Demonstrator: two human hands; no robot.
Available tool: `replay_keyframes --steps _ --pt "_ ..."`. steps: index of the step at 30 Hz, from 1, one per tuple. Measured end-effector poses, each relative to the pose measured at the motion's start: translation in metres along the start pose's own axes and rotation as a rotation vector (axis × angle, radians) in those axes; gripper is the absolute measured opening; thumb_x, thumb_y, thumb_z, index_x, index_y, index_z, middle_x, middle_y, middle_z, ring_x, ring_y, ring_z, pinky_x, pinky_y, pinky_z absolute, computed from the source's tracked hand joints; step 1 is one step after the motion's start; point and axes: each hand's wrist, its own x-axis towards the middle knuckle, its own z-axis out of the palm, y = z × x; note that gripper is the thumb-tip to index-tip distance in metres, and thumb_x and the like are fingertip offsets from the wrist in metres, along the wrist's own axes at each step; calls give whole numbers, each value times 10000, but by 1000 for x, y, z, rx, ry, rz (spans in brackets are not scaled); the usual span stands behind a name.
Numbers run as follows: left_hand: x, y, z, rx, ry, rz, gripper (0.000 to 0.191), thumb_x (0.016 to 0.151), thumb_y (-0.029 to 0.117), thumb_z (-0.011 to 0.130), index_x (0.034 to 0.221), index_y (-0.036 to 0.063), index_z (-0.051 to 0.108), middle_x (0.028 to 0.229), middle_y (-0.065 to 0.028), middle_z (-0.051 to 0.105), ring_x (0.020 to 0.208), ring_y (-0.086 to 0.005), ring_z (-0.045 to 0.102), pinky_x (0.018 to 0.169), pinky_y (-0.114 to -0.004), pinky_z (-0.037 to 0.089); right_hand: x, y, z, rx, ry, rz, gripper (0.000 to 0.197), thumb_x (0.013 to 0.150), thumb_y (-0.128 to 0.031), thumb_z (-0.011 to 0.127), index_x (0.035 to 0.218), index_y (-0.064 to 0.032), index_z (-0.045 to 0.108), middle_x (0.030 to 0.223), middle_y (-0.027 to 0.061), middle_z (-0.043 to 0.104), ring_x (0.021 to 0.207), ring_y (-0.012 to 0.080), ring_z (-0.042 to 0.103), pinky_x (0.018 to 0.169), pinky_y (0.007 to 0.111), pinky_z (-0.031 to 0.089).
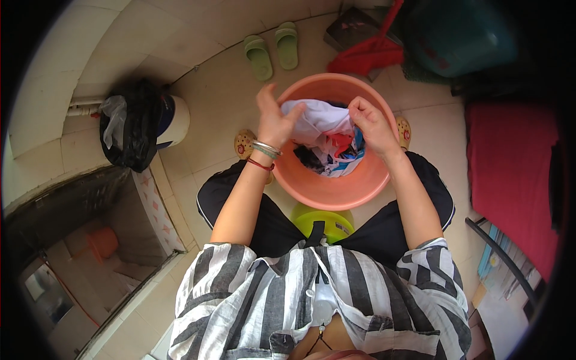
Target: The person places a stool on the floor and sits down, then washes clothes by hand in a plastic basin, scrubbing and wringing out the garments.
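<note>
A pale orange plastic basin (330,195) stands on the floor between my knees, with a heap of mixed laundry (333,159) at its bottom. Above that heap, a white cloth (319,114) hangs partly raised. My right hand (371,126) pinches the cloth's right edge between thumb and fingers. Over the basin's left rim is my left hand (276,117), its fingers spread and its thumb apart, next to the cloth's left side; whether the thumb touches the fabric is unclear. Red, blue and black pieces of fabric show below the white cloth.
A lime-green plastic stool or tub (326,222) sits below me. Green slippers (272,51), a red broom (366,56) and a dustpan (353,29) lie beyond the basin. Left stands a white bucket (175,121) beside a black plastic bag (132,128). Red fabric (508,180) is at right.
</note>
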Motion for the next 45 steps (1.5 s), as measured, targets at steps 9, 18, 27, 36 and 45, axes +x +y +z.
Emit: replay_keyframes --steps 9,18,27,36,45 --pt "-1 10 0 -418 -632 37 174 902 159 515 984 9 547 1071 -101 601 1028 -184 518 873 -306 417 1 -6 6 -3 -81 -18 149 945 -182 470 829 -88 464 696 -67 429 609 9 381 534 161 329" --pt "-25 5 31 -875 -332 -459 338 947 324 460 733 65 499 649 19 502 557 -72 443 466 -237 341 -9 6 77 -687 133 -190 227 867 -240 561 776 -32 571 688 141 602 641 219 607 578 325 463" --pt "-6 -8 54 -1281 -679 -639 226 942 264 447 969 70 561 727 -38 581 620 -162 562 591 -285 486 22 12 81 -1336 388 -669 195 787 -165 585 641 -51 526 557 138 545 481 292 553 419 366 421" --pt "-27 48 44 -869 -393 -807 294 918 335 486 776 91 570 626 -3 534 520 -141 494 464 -288 374 3 21 103 -1254 338 -652 95 721 -86 584 644 -89 528 566 46 531 502 188 536 470 329 429" --pt "-15 45 22 -496 -509 -798 212 900 240 503 793 83 596 795 -36 629 760 -159 604 563 -318 488 46 7 71 -1477 352 -404 105 801 -156 578 776 -72 636 693 151 607 644 311 624 543 392 489"
